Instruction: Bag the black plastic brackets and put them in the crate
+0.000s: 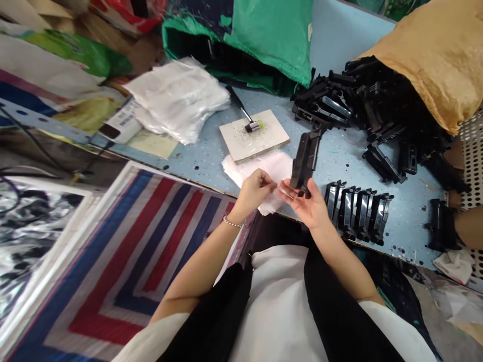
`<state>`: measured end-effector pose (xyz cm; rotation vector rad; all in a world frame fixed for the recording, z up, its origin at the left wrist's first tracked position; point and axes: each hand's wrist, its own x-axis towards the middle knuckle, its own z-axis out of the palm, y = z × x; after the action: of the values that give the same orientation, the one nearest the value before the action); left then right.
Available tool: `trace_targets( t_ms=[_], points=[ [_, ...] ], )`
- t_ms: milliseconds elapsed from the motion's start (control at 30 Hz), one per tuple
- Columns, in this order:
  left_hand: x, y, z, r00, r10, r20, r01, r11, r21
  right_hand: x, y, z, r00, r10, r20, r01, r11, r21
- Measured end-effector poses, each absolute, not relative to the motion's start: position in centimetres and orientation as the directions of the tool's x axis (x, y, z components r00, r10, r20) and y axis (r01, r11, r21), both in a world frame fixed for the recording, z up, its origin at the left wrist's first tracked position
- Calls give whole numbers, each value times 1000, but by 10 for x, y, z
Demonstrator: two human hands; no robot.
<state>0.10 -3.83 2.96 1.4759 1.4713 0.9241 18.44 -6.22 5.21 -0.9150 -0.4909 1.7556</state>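
My right hand (pixel 309 206) holds a long black plastic part (pixel 305 161) upright, its lower end between thumb and fingers. Close beside it, my left hand (pixel 258 191) is closed in a pinch; what lies between the fingertips is too small to make out. Both hands are over a stack of thin white plastic sheets or bags (pixel 241 173) at the table's near edge. Just behind that stack lies a pale square board (pixel 273 133) with a small black-handled hammer (pixel 245 113) resting on it. To the right, several similar black parts (pixel 364 211) stand in a row.
A heap of black parts (pixel 362 100) spills from a yellow sack (pixel 433 55). Behind the board is a green sack (pixel 271 40), with white plastic bags (pixel 181 95) to the left. At far right, another person's arm (pixel 470 226) reaches in beside a black part (pixel 442 224).
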Motion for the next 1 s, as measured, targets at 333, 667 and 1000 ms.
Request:
trace_targets(
  t_ms=[333, 667, 1000],
  points=[
    [-23, -43, 38, 335, 903, 271, 708, -431, 560, 221, -133, 51, -653, 592, -473, -443, -805, -395],
    [-1, -115, 57, 657, 679, 327, 496, -716, 491, 189, -111, 33, -410, 762, -500, -326, -635, -700],
    [-48, -136, 94, -4, 930, 367, 637, -281, 718, 208, -120, 64, -505, 863, 13, 460, 282, -842]
  ],
)
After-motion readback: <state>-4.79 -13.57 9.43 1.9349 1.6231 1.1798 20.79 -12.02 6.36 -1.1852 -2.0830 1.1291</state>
